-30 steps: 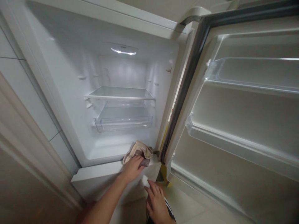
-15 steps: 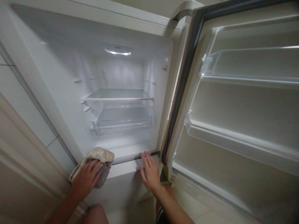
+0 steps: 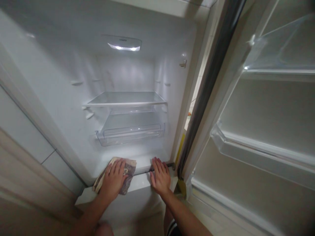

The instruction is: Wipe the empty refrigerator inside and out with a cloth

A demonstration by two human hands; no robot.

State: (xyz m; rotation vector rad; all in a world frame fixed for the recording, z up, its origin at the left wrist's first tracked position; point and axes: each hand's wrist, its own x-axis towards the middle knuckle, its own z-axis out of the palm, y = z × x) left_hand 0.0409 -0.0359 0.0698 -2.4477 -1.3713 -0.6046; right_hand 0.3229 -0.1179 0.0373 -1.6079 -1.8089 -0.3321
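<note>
My left hand (image 3: 113, 180) lies flat, fingers spread, on a beige and grey cloth (image 3: 128, 173) pressed against the lower front edge of an open fridge compartment (image 3: 137, 178). My right hand (image 3: 160, 177) rests flat with fingers together on the same edge, near the dark seal strip at the right corner. It holds nothing. Inside the fridge are a glass shelf (image 3: 125, 98) and a clear plastic drawer (image 3: 130, 132) below it.
The fridge door (image 3: 258, 131) stands open at the right, with clear door bins (image 3: 261, 150) on it. A lamp (image 3: 123, 44) glows in the compartment ceiling. A tiled wall (image 3: 22, 131) and a wooden frame flank the left side.
My left hand slid the cloth right along the fridge's lower edge, from the left corner toward the middle. My right hand stayed on the edge. The view moved closer to the fridge.
</note>
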